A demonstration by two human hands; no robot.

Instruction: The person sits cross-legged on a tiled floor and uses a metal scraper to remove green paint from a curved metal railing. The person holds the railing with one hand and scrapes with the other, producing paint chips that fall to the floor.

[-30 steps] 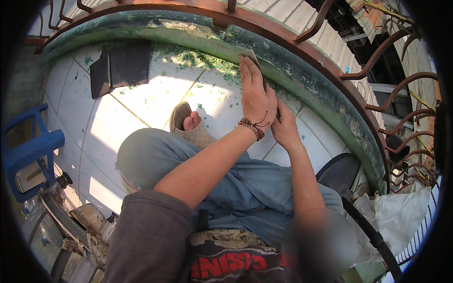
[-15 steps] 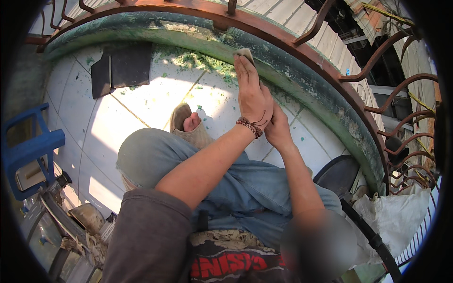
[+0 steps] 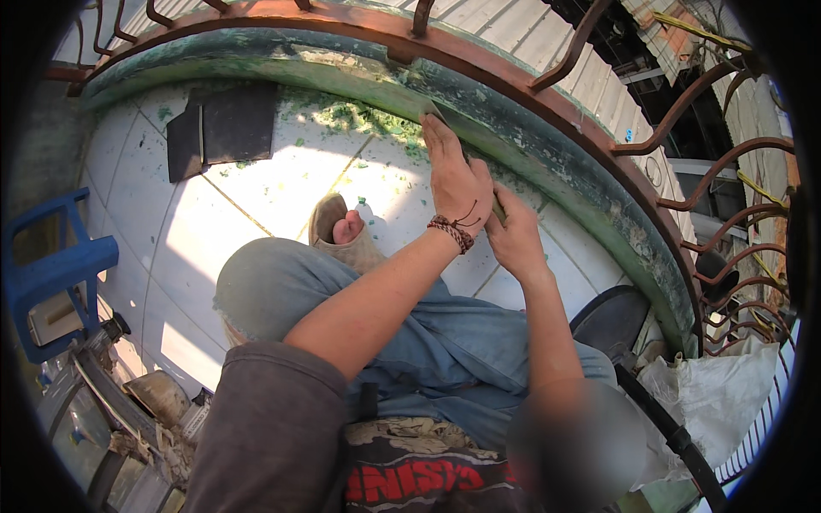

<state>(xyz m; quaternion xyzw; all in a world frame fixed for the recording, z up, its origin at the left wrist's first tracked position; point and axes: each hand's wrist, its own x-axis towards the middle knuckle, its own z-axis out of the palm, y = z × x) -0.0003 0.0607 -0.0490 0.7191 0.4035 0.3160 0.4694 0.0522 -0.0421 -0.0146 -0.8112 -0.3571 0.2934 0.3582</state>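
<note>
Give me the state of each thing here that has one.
Flat tool, gripped
Left hand, fingers straight along the tool
Right hand, closed around the tool
Low wall, paint patchy
Green flakes, scattered
Dark sheet, lying flat
White sack, crumpled
Braided bracelet, worn
Tiled floor, partly sunlit

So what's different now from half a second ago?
The left hand and the scraper drew back slightly toward the person. The right hand moved a little right, so more handle shows between the hands. Nothing was newly grabbed or let go: both hands stay on the scraper. The black sheet, blue stool and foot stayed put.
</note>
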